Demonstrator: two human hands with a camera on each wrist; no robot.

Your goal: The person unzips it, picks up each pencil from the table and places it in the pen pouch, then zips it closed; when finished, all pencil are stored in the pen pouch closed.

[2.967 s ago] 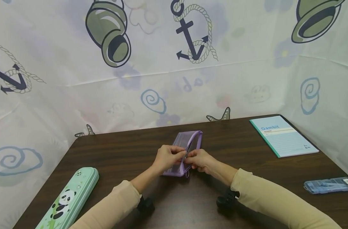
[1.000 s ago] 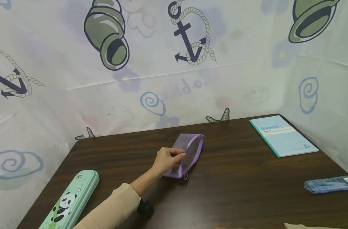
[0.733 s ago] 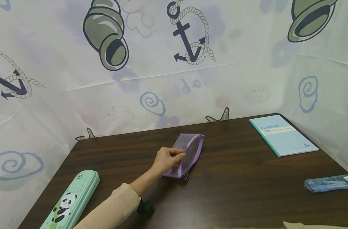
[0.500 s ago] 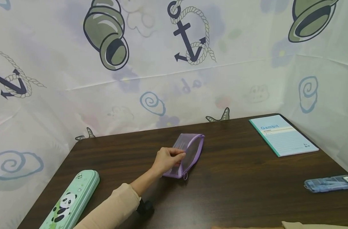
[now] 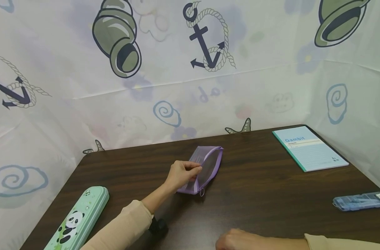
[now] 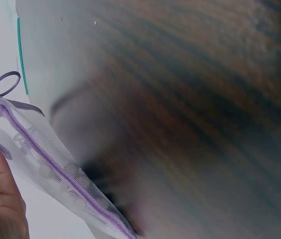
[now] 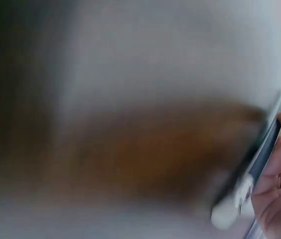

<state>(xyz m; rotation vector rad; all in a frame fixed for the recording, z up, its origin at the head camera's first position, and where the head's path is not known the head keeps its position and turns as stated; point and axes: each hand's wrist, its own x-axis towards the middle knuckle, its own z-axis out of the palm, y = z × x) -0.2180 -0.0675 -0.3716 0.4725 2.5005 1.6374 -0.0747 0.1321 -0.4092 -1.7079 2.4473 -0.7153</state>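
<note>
A purple mesh zip pouch (image 5: 210, 166) stands on the table with its mouth parted toward the right. My left hand (image 5: 181, 173) pinches the near side of its opening between thumb and fingers; the left wrist view shows the pouch's purple seam and small loop (image 6: 7, 82) beside the fingers. At the bottom edge of the head view is my right hand (image 5: 240, 239), seen from the back of the wrist, away from the pouch. In the right wrist view this hand's fingers hold a slim pen-like item (image 7: 235, 204) with a white rounded end and a dark stretch; its exact kind is blurred.
A mint panda pencil case (image 5: 77, 218) lies at the left. On the right are a light blue notebook (image 5: 310, 149) near the back and a small translucent blue box (image 5: 360, 201) nearer me. Printed cloth (image 5: 190, 104) closes off the back and sides of the dark table (image 5: 140, 163).
My right hand was at the pouch's mouth, then drew back to the bottom edge, mostly out of view. Now it has come up slightly into view. My left hand stays on the pouch.
</note>
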